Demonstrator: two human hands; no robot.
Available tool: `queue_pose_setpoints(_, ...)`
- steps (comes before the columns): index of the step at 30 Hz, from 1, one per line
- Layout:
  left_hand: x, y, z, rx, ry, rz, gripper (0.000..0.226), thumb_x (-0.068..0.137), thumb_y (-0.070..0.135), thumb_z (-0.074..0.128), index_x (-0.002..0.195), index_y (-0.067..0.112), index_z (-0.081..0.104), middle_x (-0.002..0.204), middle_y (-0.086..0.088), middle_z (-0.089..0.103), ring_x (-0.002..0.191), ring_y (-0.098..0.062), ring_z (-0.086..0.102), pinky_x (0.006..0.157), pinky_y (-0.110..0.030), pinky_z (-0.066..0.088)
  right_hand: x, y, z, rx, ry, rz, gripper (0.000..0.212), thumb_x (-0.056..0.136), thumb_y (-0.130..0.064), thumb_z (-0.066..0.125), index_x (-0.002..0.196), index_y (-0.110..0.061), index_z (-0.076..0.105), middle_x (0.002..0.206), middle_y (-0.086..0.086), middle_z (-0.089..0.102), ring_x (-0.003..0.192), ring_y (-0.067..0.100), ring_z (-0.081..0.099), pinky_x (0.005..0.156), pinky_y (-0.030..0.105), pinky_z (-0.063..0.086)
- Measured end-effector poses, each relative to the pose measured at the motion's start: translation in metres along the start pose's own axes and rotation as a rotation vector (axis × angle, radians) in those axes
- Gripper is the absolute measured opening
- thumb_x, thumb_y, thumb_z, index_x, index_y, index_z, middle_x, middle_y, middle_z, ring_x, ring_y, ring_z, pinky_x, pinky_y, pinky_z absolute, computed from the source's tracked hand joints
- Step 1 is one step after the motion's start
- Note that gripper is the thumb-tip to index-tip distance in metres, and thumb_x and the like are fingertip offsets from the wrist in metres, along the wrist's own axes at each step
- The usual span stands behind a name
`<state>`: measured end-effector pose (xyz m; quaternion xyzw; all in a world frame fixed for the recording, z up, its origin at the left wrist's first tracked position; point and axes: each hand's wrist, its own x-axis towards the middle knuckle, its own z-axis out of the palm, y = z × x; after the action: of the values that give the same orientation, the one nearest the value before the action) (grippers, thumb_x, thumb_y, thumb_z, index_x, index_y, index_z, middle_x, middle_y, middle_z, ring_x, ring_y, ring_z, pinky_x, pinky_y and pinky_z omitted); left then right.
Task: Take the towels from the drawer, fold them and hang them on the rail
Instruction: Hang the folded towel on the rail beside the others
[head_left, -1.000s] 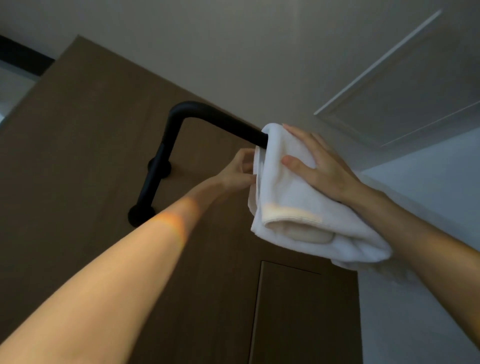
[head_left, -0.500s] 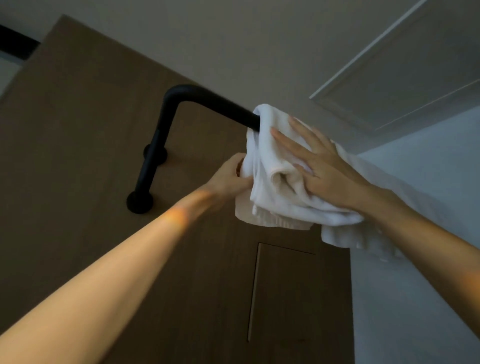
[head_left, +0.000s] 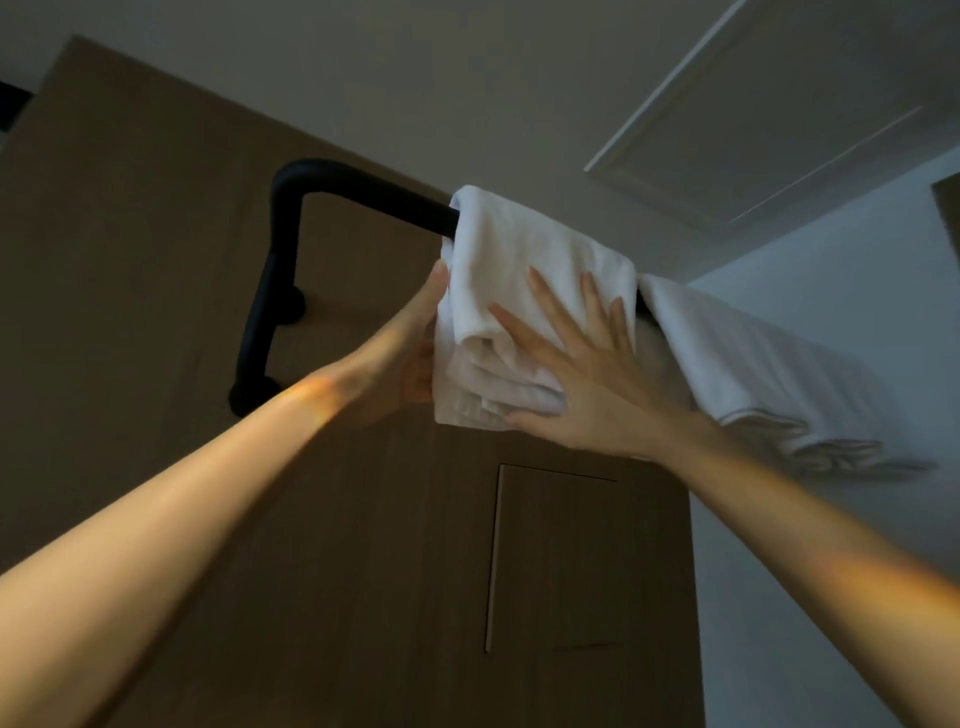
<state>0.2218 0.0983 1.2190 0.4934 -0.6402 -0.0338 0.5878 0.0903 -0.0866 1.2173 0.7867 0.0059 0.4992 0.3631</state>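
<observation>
In the head view, a folded towel is seen draped over a black rail, which is fixed to a wooden panel and is viewed from below. The towel hangs in several thick layers, and the lower edges are bunched and uneven at the front.

The right hand is laid flat on the front of the towel with the fingers straight and spread wide, so the cloth is pressed rather than gripped. The left hand is held against the towel's left edge, with the thumb stretched up along it. Its fingers are hidden behind the cloth, so it cannot be told whether the towel is pinched or only steadied.

A second towel is hung over the same rail just to the right, its near edge close beside the first.

Several risks are judged from here. If more of the bulk is left on the front than behind the rail, the towel is likely to slide off forwards once both hands are taken away. The fold could be opened by a downward stroke of the flat palm, as the loose layers are held by nothing else. If the towel is shifted to the right while being smoothed, the neighbouring towel could be crowded or dragged along the rail.
</observation>
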Motion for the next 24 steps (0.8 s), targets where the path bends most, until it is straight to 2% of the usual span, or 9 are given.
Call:
queue_pose_setpoints(2,0.0,0.01,0.009,0.056,-0.018,-0.012,0.08,0.082,0.079,0.034,0.143,0.027,0.04,0.131,-0.004,0.061,0.115,-0.021,0.062,0.097,-0.048,0.047,-0.003,0.001,0.002,-0.008,0.034,0.012,0.095,0.084,-0.068,0.05,0.149,-0.045,-0.015,0.16,0.001,-0.025,0.145,0.04,-0.019,0.112,0.07,0.006)
queue_pose_setpoints(4,0.002,0.017,0.019,0.093,0.054,-0.05,0.081,0.079,0.077,0.046,0.14,0.025,0.043,0.124,-0.003,0.065,0.11,-0.019,0.065,0.096,-0.047,0.049,-0.005,0.002,0.006,-0.016,0.056,0.003,0.095,0.087,-0.054,0.058,0.152,-0.039,-0.009,0.161,0.009,-0.019,0.146,0.041,-0.015,0.114,0.066,0.009)
queue_pose_setpoints(7,0.006,0.016,0.023,0.03,0.181,-0.126,0.064,0.081,0.06,0.063,0.128,0.018,0.055,0.112,-0.006,0.071,0.1,-0.022,0.069,0.089,-0.043,0.054,-0.015,0.007,0.007,-0.055,0.087,0.001,0.094,0.086,-0.027,0.064,0.155,-0.03,0.001,0.16,0.018,-0.012,0.147,0.042,-0.004,0.117,0.055,0.006)
queue_pose_setpoints(10,0.008,0.009,0.021,0.002,0.276,-0.102,0.051,0.084,0.046,0.068,0.125,0.019,0.057,0.107,-0.006,0.073,0.095,-0.023,0.071,0.077,-0.037,0.058,-0.024,0.006,0.005,-0.061,0.162,0.086,0.086,0.087,-0.019,0.065,0.155,-0.029,0.013,0.16,0.021,-0.002,0.145,0.042,0.015,0.109,0.044,0.002)
queue_pose_setpoints(12,0.01,0.007,0.023,0.01,0.28,-0.056,0.047,0.085,0.044,0.068,0.126,0.024,0.057,0.109,-0.004,0.072,0.096,-0.021,0.071,0.077,-0.036,0.058,-0.026,0.003,0.008,-0.028,0.219,0.13,0.079,0.089,-0.013,0.065,0.153,-0.031,0.023,0.16,0.02,0.012,0.139,0.044,0.031,0.109,0.046,0.021)
queue_pose_setpoints(14,0.01,0.002,0.026,0.028,0.261,0.003,0.054,0.082,0.045,0.071,0.131,0.032,0.051,0.116,-0.001,0.069,0.101,-0.021,0.069,0.082,-0.041,0.057,-0.03,0.002,0.012,0.063,0.247,0.16,0.076,0.089,-0.003,0.063,0.15,-0.035,0.03,0.158,0.018,0.021,0.134,0.044,0.04,0.101,0.05,0.043)
queue_pose_setpoints(17,0.009,-0.006,0.032,-0.013,0.293,0.026,0.081,0.071,0.048,0.082,0.14,0.036,0.041,0.124,0.001,0.065,0.106,-0.022,0.067,0.09,-0.046,0.054,-0.041,0.005,0.018,0.162,0.278,0.163,0.076,0.088,0.003,0.063,0.148,-0.035,0.035,0.157,0.016,0.026,0.132,0.046,0.041,0.092,0.052,0.05)
queue_pose_setpoints(20,0.008,-0.012,0.038,-0.018,0.325,0.067,0.064,0.077,0.036,0.078,0.135,0.03,0.051,0.116,0.001,0.069,0.102,-0.018,0.069,0.088,-0.039,0.055,-0.047,0.005,0.025,0.247,0.298,0.16,0.076,0.088,0.006,0.062,0.146,-0.035,0.037,0.158,0.012,0.026,0.136,0.045,0.036,0.096,0.054,0.047)
queue_pose_setpoints(24,0.004,-0.009,0.041,0.026,0.396,0.069,0.052,0.079,0.031,0.076,0.128,0.027,0.058,0.112,0.002,0.071,0.099,-0.015,0.069,0.089,-0.038,0.056,-0.048,0.0,0.03,0.407,0.211,0.212,0.076,0.096,0.002,0.048,0.148,-0.048,0.024,0.163,-0.008,0.003,0.149,0.028,0.005,0.111,0.051,0.031)
